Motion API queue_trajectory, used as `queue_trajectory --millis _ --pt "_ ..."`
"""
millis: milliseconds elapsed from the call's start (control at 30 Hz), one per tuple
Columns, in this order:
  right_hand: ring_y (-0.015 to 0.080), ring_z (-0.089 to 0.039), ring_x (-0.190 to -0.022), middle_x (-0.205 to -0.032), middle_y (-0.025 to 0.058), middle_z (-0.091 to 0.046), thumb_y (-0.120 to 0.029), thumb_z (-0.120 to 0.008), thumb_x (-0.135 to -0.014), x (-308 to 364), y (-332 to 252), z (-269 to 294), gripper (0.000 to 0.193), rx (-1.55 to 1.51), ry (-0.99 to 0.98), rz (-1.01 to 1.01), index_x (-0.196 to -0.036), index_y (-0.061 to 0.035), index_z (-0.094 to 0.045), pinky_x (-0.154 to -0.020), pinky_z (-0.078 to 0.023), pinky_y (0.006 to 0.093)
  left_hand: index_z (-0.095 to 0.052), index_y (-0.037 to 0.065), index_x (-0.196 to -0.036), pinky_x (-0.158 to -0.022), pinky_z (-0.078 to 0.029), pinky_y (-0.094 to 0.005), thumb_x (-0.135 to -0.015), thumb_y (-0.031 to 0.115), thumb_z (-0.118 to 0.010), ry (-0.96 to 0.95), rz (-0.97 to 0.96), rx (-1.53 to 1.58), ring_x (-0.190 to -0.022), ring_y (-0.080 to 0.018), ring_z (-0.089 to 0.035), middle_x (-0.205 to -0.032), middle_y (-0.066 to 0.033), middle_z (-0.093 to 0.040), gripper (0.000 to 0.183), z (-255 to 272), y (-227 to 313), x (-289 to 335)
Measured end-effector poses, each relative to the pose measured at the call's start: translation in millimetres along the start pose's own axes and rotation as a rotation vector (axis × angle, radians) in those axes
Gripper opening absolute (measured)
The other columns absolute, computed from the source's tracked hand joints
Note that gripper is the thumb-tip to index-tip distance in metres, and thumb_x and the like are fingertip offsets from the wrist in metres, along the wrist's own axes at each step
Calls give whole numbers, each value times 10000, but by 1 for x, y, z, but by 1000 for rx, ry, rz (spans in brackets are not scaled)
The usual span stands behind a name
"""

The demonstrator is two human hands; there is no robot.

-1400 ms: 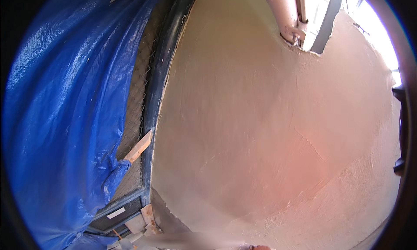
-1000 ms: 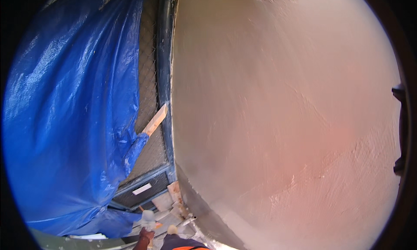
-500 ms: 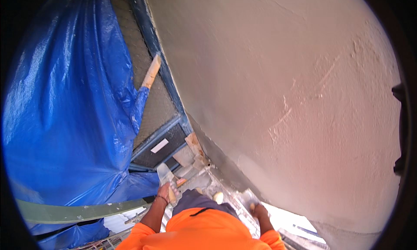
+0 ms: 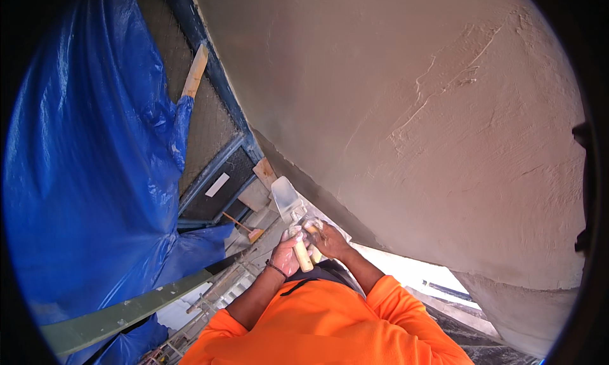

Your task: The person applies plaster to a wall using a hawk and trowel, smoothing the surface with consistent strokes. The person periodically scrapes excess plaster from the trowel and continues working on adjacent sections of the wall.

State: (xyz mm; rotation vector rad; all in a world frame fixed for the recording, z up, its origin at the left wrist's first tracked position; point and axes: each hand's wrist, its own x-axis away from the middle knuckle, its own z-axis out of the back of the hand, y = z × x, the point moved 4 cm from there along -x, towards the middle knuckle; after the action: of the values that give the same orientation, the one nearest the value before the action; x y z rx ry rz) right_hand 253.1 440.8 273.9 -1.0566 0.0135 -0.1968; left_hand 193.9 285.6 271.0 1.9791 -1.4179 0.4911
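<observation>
At waist height in front of my orange top, my two hands are close together. My left hand (image 4: 287, 256) is closed round the pale handle of a bucket trowel (image 4: 287, 197), whose broad, rounded metal blade points up and away. My right hand (image 4: 331, 240), fingers curled, grips a plastering trowel (image 4: 325, 216); its flat blade shows partly beyond the knuckles, and the hand hides most of its handle. Pale, wet-looking plaster is smeared on the fingers and near the bucket trowel's neck. Ahead and to the right rises a freshly coated grey-brown wall (image 4: 380, 111) with ridges.
A blue plastic sheet (image 4: 95, 174) hangs at left, with a wooden batten (image 4: 195, 72) sticking out. Beyond are a blue-framed panel (image 4: 219, 174) and a broom (image 4: 254, 235). A green beam (image 4: 127, 314) crosses low left, near metal scaffolding (image 4: 209, 301).
My hands, apart at either side before, have come together in front of me. The bucket trowel moved right and the plastering trowel moved left. The view has shifted slightly.
</observation>
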Motion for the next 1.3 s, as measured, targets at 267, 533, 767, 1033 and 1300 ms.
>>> queue_trajectory --millis 267,533,767,1033,1300 --pt "453 -548 -1217 -1257 309 -525 -645 -639 -861 -8 -60 -33 714 211 -293 -173 -1296 -78 -625 -1043 -460 465 -526 108 -1379 -1008 -518 -427 -991 175 -586 -81 -202 52 -1218 -253 -594 -1315 -77 -596 398 10 30 24" --pt "456 -521 -1202 -1193 297 -545 -544 -612 -905 -1 -64 -61 566 113 -163 -162 -1270 -113 -640 -1040 -451 489 -527 66 -1389 -1085 -460 -444 -1012 293 -544 -118 -124 120 -1256 -278 -572 -1323 -108 -610 440 19 40 30" --pt "497 -423 -1278 -1361 238 -528 -475 -525 -967 4 -77 -65 520 50 -141 -124 -1351 -127 -571 -1120 -356 528 -526 22 -1380 -1093 -452 -442 -1022 328 -502 -176 -137 168 -1260 -279 -576 -1338 -134 -605 472 30 30 27" --pt "516 -269 -1368 -1431 329 -357 -514 -515 -971 25 -103 -47 698 -16 91 -94 -1544 -139 -379 -1170 -275 514 -585 -6 -1300 -970 -547 -386 -1000 148 -550 -113 -74 -12 -1124 -255 -659 -1223 -130 -654 339 25 23 11" --pt "326 -576 -1045 -1300 251 -517 -245 -653 -947 120 -94 0 432 -677 387 -122 -1327 -87 -521 -900 -476 417 -574 -31 -1254 -900 -578 -450 -937 54 -582 209 -239 -235 -988 -282 -685 -1093 -142 -666 329 11 1 -11"
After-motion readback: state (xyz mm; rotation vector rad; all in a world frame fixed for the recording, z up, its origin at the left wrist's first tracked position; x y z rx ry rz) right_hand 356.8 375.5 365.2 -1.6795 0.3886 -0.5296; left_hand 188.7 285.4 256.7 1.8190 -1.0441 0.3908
